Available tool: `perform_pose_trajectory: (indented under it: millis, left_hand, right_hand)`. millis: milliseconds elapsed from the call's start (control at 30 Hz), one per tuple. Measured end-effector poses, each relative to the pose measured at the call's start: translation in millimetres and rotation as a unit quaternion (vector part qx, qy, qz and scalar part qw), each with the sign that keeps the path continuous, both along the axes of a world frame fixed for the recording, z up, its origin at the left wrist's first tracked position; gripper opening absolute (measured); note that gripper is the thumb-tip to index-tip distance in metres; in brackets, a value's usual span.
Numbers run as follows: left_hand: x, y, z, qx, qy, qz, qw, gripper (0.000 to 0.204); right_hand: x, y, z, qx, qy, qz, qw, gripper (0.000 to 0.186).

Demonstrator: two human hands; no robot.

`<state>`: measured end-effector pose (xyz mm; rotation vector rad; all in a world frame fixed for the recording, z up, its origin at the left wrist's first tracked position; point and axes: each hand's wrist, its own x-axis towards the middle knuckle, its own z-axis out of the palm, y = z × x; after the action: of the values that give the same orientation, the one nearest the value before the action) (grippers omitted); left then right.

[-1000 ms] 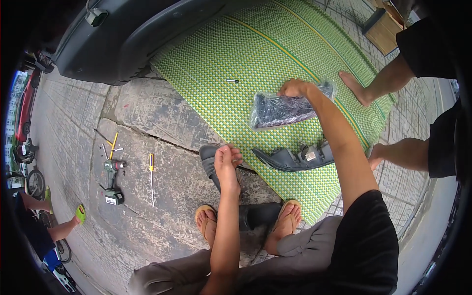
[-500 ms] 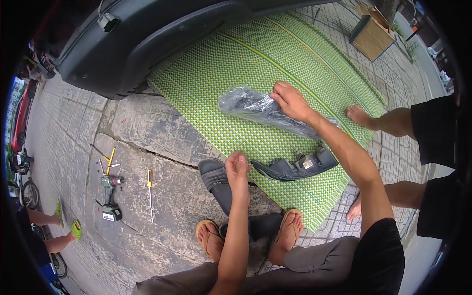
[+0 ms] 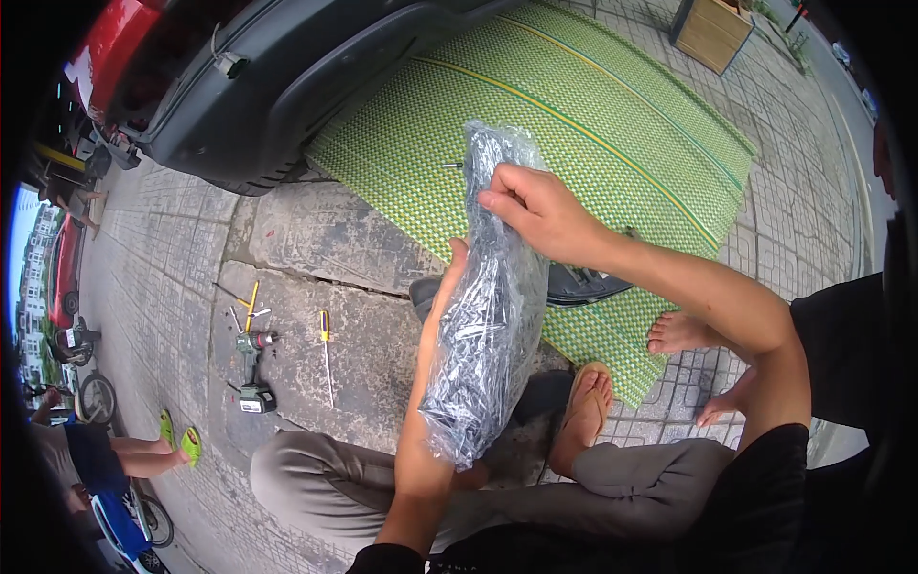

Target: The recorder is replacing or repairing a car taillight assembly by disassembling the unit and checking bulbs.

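Note:
A long dark part in clear, crinkled plastic wrap (image 3: 488, 325) is raised in front of me, its length running away from my body. My right hand (image 3: 543, 212) is closed on the wrap near its far end, thumb and fingers pinching the film. Along the left side rests my left hand (image 3: 449, 282), thumb showing at the edge, its other fingers hidden behind the package. Beyond it, a black curved car part (image 3: 585, 285) lies on the green woven mat (image 3: 593, 124), half covered by the package and my right forearm.
A dark car bumper (image 3: 316, 86) with a dangling connector (image 3: 229, 64) stands at the far left. A cordless drill (image 3: 253, 373), a screwdriver (image 3: 327, 354) and a yellow-handled tool (image 3: 251, 304) lie on the pavement. Another person's bare foot (image 3: 681, 332) is at right, a box (image 3: 712, 36) farther off.
The wrapped part has come up off the mat and turned lengthwise toward me, with my right hand gripping its wrap. My left hand has moved from empty air to the package's side.

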<state>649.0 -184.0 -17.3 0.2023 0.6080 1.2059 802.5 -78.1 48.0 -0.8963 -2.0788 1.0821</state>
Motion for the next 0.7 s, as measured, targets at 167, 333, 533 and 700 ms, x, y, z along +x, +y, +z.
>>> perform_pose_trajectory:
  millis: [167, 333, 533, 700]
  left_hand:
    - [-5, -20, -28, 0.027, -0.055, 0.006, 0.998, 0.064]
    - [-23, -28, -22, 0.017, 0.042, 0.037, 0.998, 0.064]
    - [-32, -121, -21, 0.015, 0.133, 0.069, 0.989, 0.063]
    - [-46, -205, -11, 0.013, 0.21, 0.092, 0.973, 0.062]
  right_hand:
    - [22, -33, -1, 0.006, 0.049, 0.122, 0.991, 0.022]
    - [16, -53, -1, 0.273, 0.05, 0.197, 0.94, 0.041]
    - [-19, -48, -4, 0.34, 0.1, 0.251, 0.901, 0.02]
    - [-37, -53, -13, 0.196, 0.209, 0.193, 0.939, 0.012]
